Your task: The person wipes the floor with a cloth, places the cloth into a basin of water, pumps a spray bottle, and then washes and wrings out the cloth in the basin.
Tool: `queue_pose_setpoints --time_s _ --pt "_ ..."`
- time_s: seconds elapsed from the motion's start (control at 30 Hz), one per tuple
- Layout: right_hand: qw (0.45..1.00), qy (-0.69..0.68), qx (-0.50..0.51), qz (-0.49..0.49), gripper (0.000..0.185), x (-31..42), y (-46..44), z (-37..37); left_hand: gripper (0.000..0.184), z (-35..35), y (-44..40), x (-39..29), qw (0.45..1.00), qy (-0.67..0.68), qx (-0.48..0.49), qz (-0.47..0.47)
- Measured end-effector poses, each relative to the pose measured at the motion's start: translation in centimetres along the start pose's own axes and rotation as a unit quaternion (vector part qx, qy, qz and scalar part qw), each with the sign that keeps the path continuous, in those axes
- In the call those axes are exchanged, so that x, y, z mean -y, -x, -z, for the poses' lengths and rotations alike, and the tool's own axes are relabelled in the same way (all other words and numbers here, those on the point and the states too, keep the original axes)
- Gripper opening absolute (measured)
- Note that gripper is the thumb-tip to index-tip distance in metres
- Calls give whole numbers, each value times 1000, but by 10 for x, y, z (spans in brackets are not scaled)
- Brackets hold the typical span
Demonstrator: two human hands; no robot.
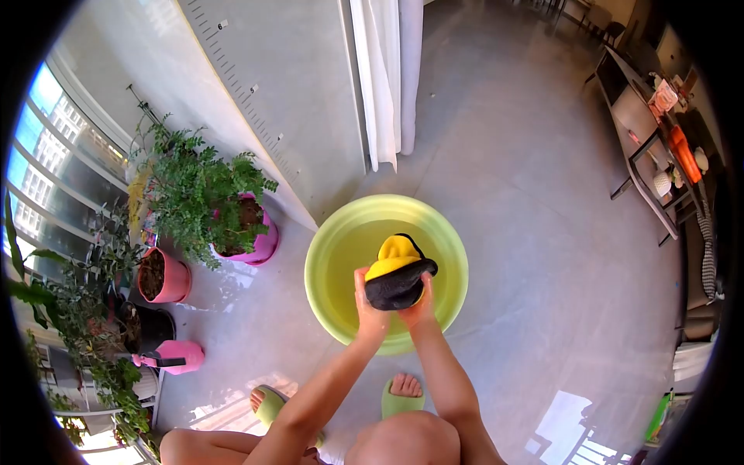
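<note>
Between my two hands is a bunched yellow and black cloth item (397,283); its folds hide what kind of piece it is. My left hand (368,308) grips its left side, and my right hand (419,306) closes on its lower right. Both hands are over a round light-green basin (319,314) on the floor, which holds water (341,263). Some fingers are hidden behind the cloth.
At left stand a leafy plant in a magenta pot (260,242), a pink pot (167,277) and a pink watering can (182,356). A white curtain (380,85) hangs beyond the basin. My feet wear green slippers (401,401). A shelf (632,124) stands at right.
</note>
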State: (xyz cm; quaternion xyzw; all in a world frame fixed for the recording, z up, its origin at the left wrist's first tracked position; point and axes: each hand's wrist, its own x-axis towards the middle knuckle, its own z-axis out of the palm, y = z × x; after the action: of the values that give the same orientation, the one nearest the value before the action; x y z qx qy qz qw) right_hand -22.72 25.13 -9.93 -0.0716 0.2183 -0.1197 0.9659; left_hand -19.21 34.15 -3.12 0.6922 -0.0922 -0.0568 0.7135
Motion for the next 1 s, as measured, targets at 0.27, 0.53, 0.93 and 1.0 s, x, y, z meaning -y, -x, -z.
queue_pose_setpoints --time_s 0.27,0.53,0.93,1.0 --pt "993 112 1 39 51 25 1 -20 123 40 -8 13 966 -49 217 -134" --pt "998 58 -11 -5 42 17 13 -49 107 36 -27 -3 946 -18 284 -154" --pt "612 642 26 461 47 6 25 -85 70 17 -45 8 749 501 147 408" --pt "508 691 98 504 44 9 29 -92 68 19 -51 8 721 517 159 433"
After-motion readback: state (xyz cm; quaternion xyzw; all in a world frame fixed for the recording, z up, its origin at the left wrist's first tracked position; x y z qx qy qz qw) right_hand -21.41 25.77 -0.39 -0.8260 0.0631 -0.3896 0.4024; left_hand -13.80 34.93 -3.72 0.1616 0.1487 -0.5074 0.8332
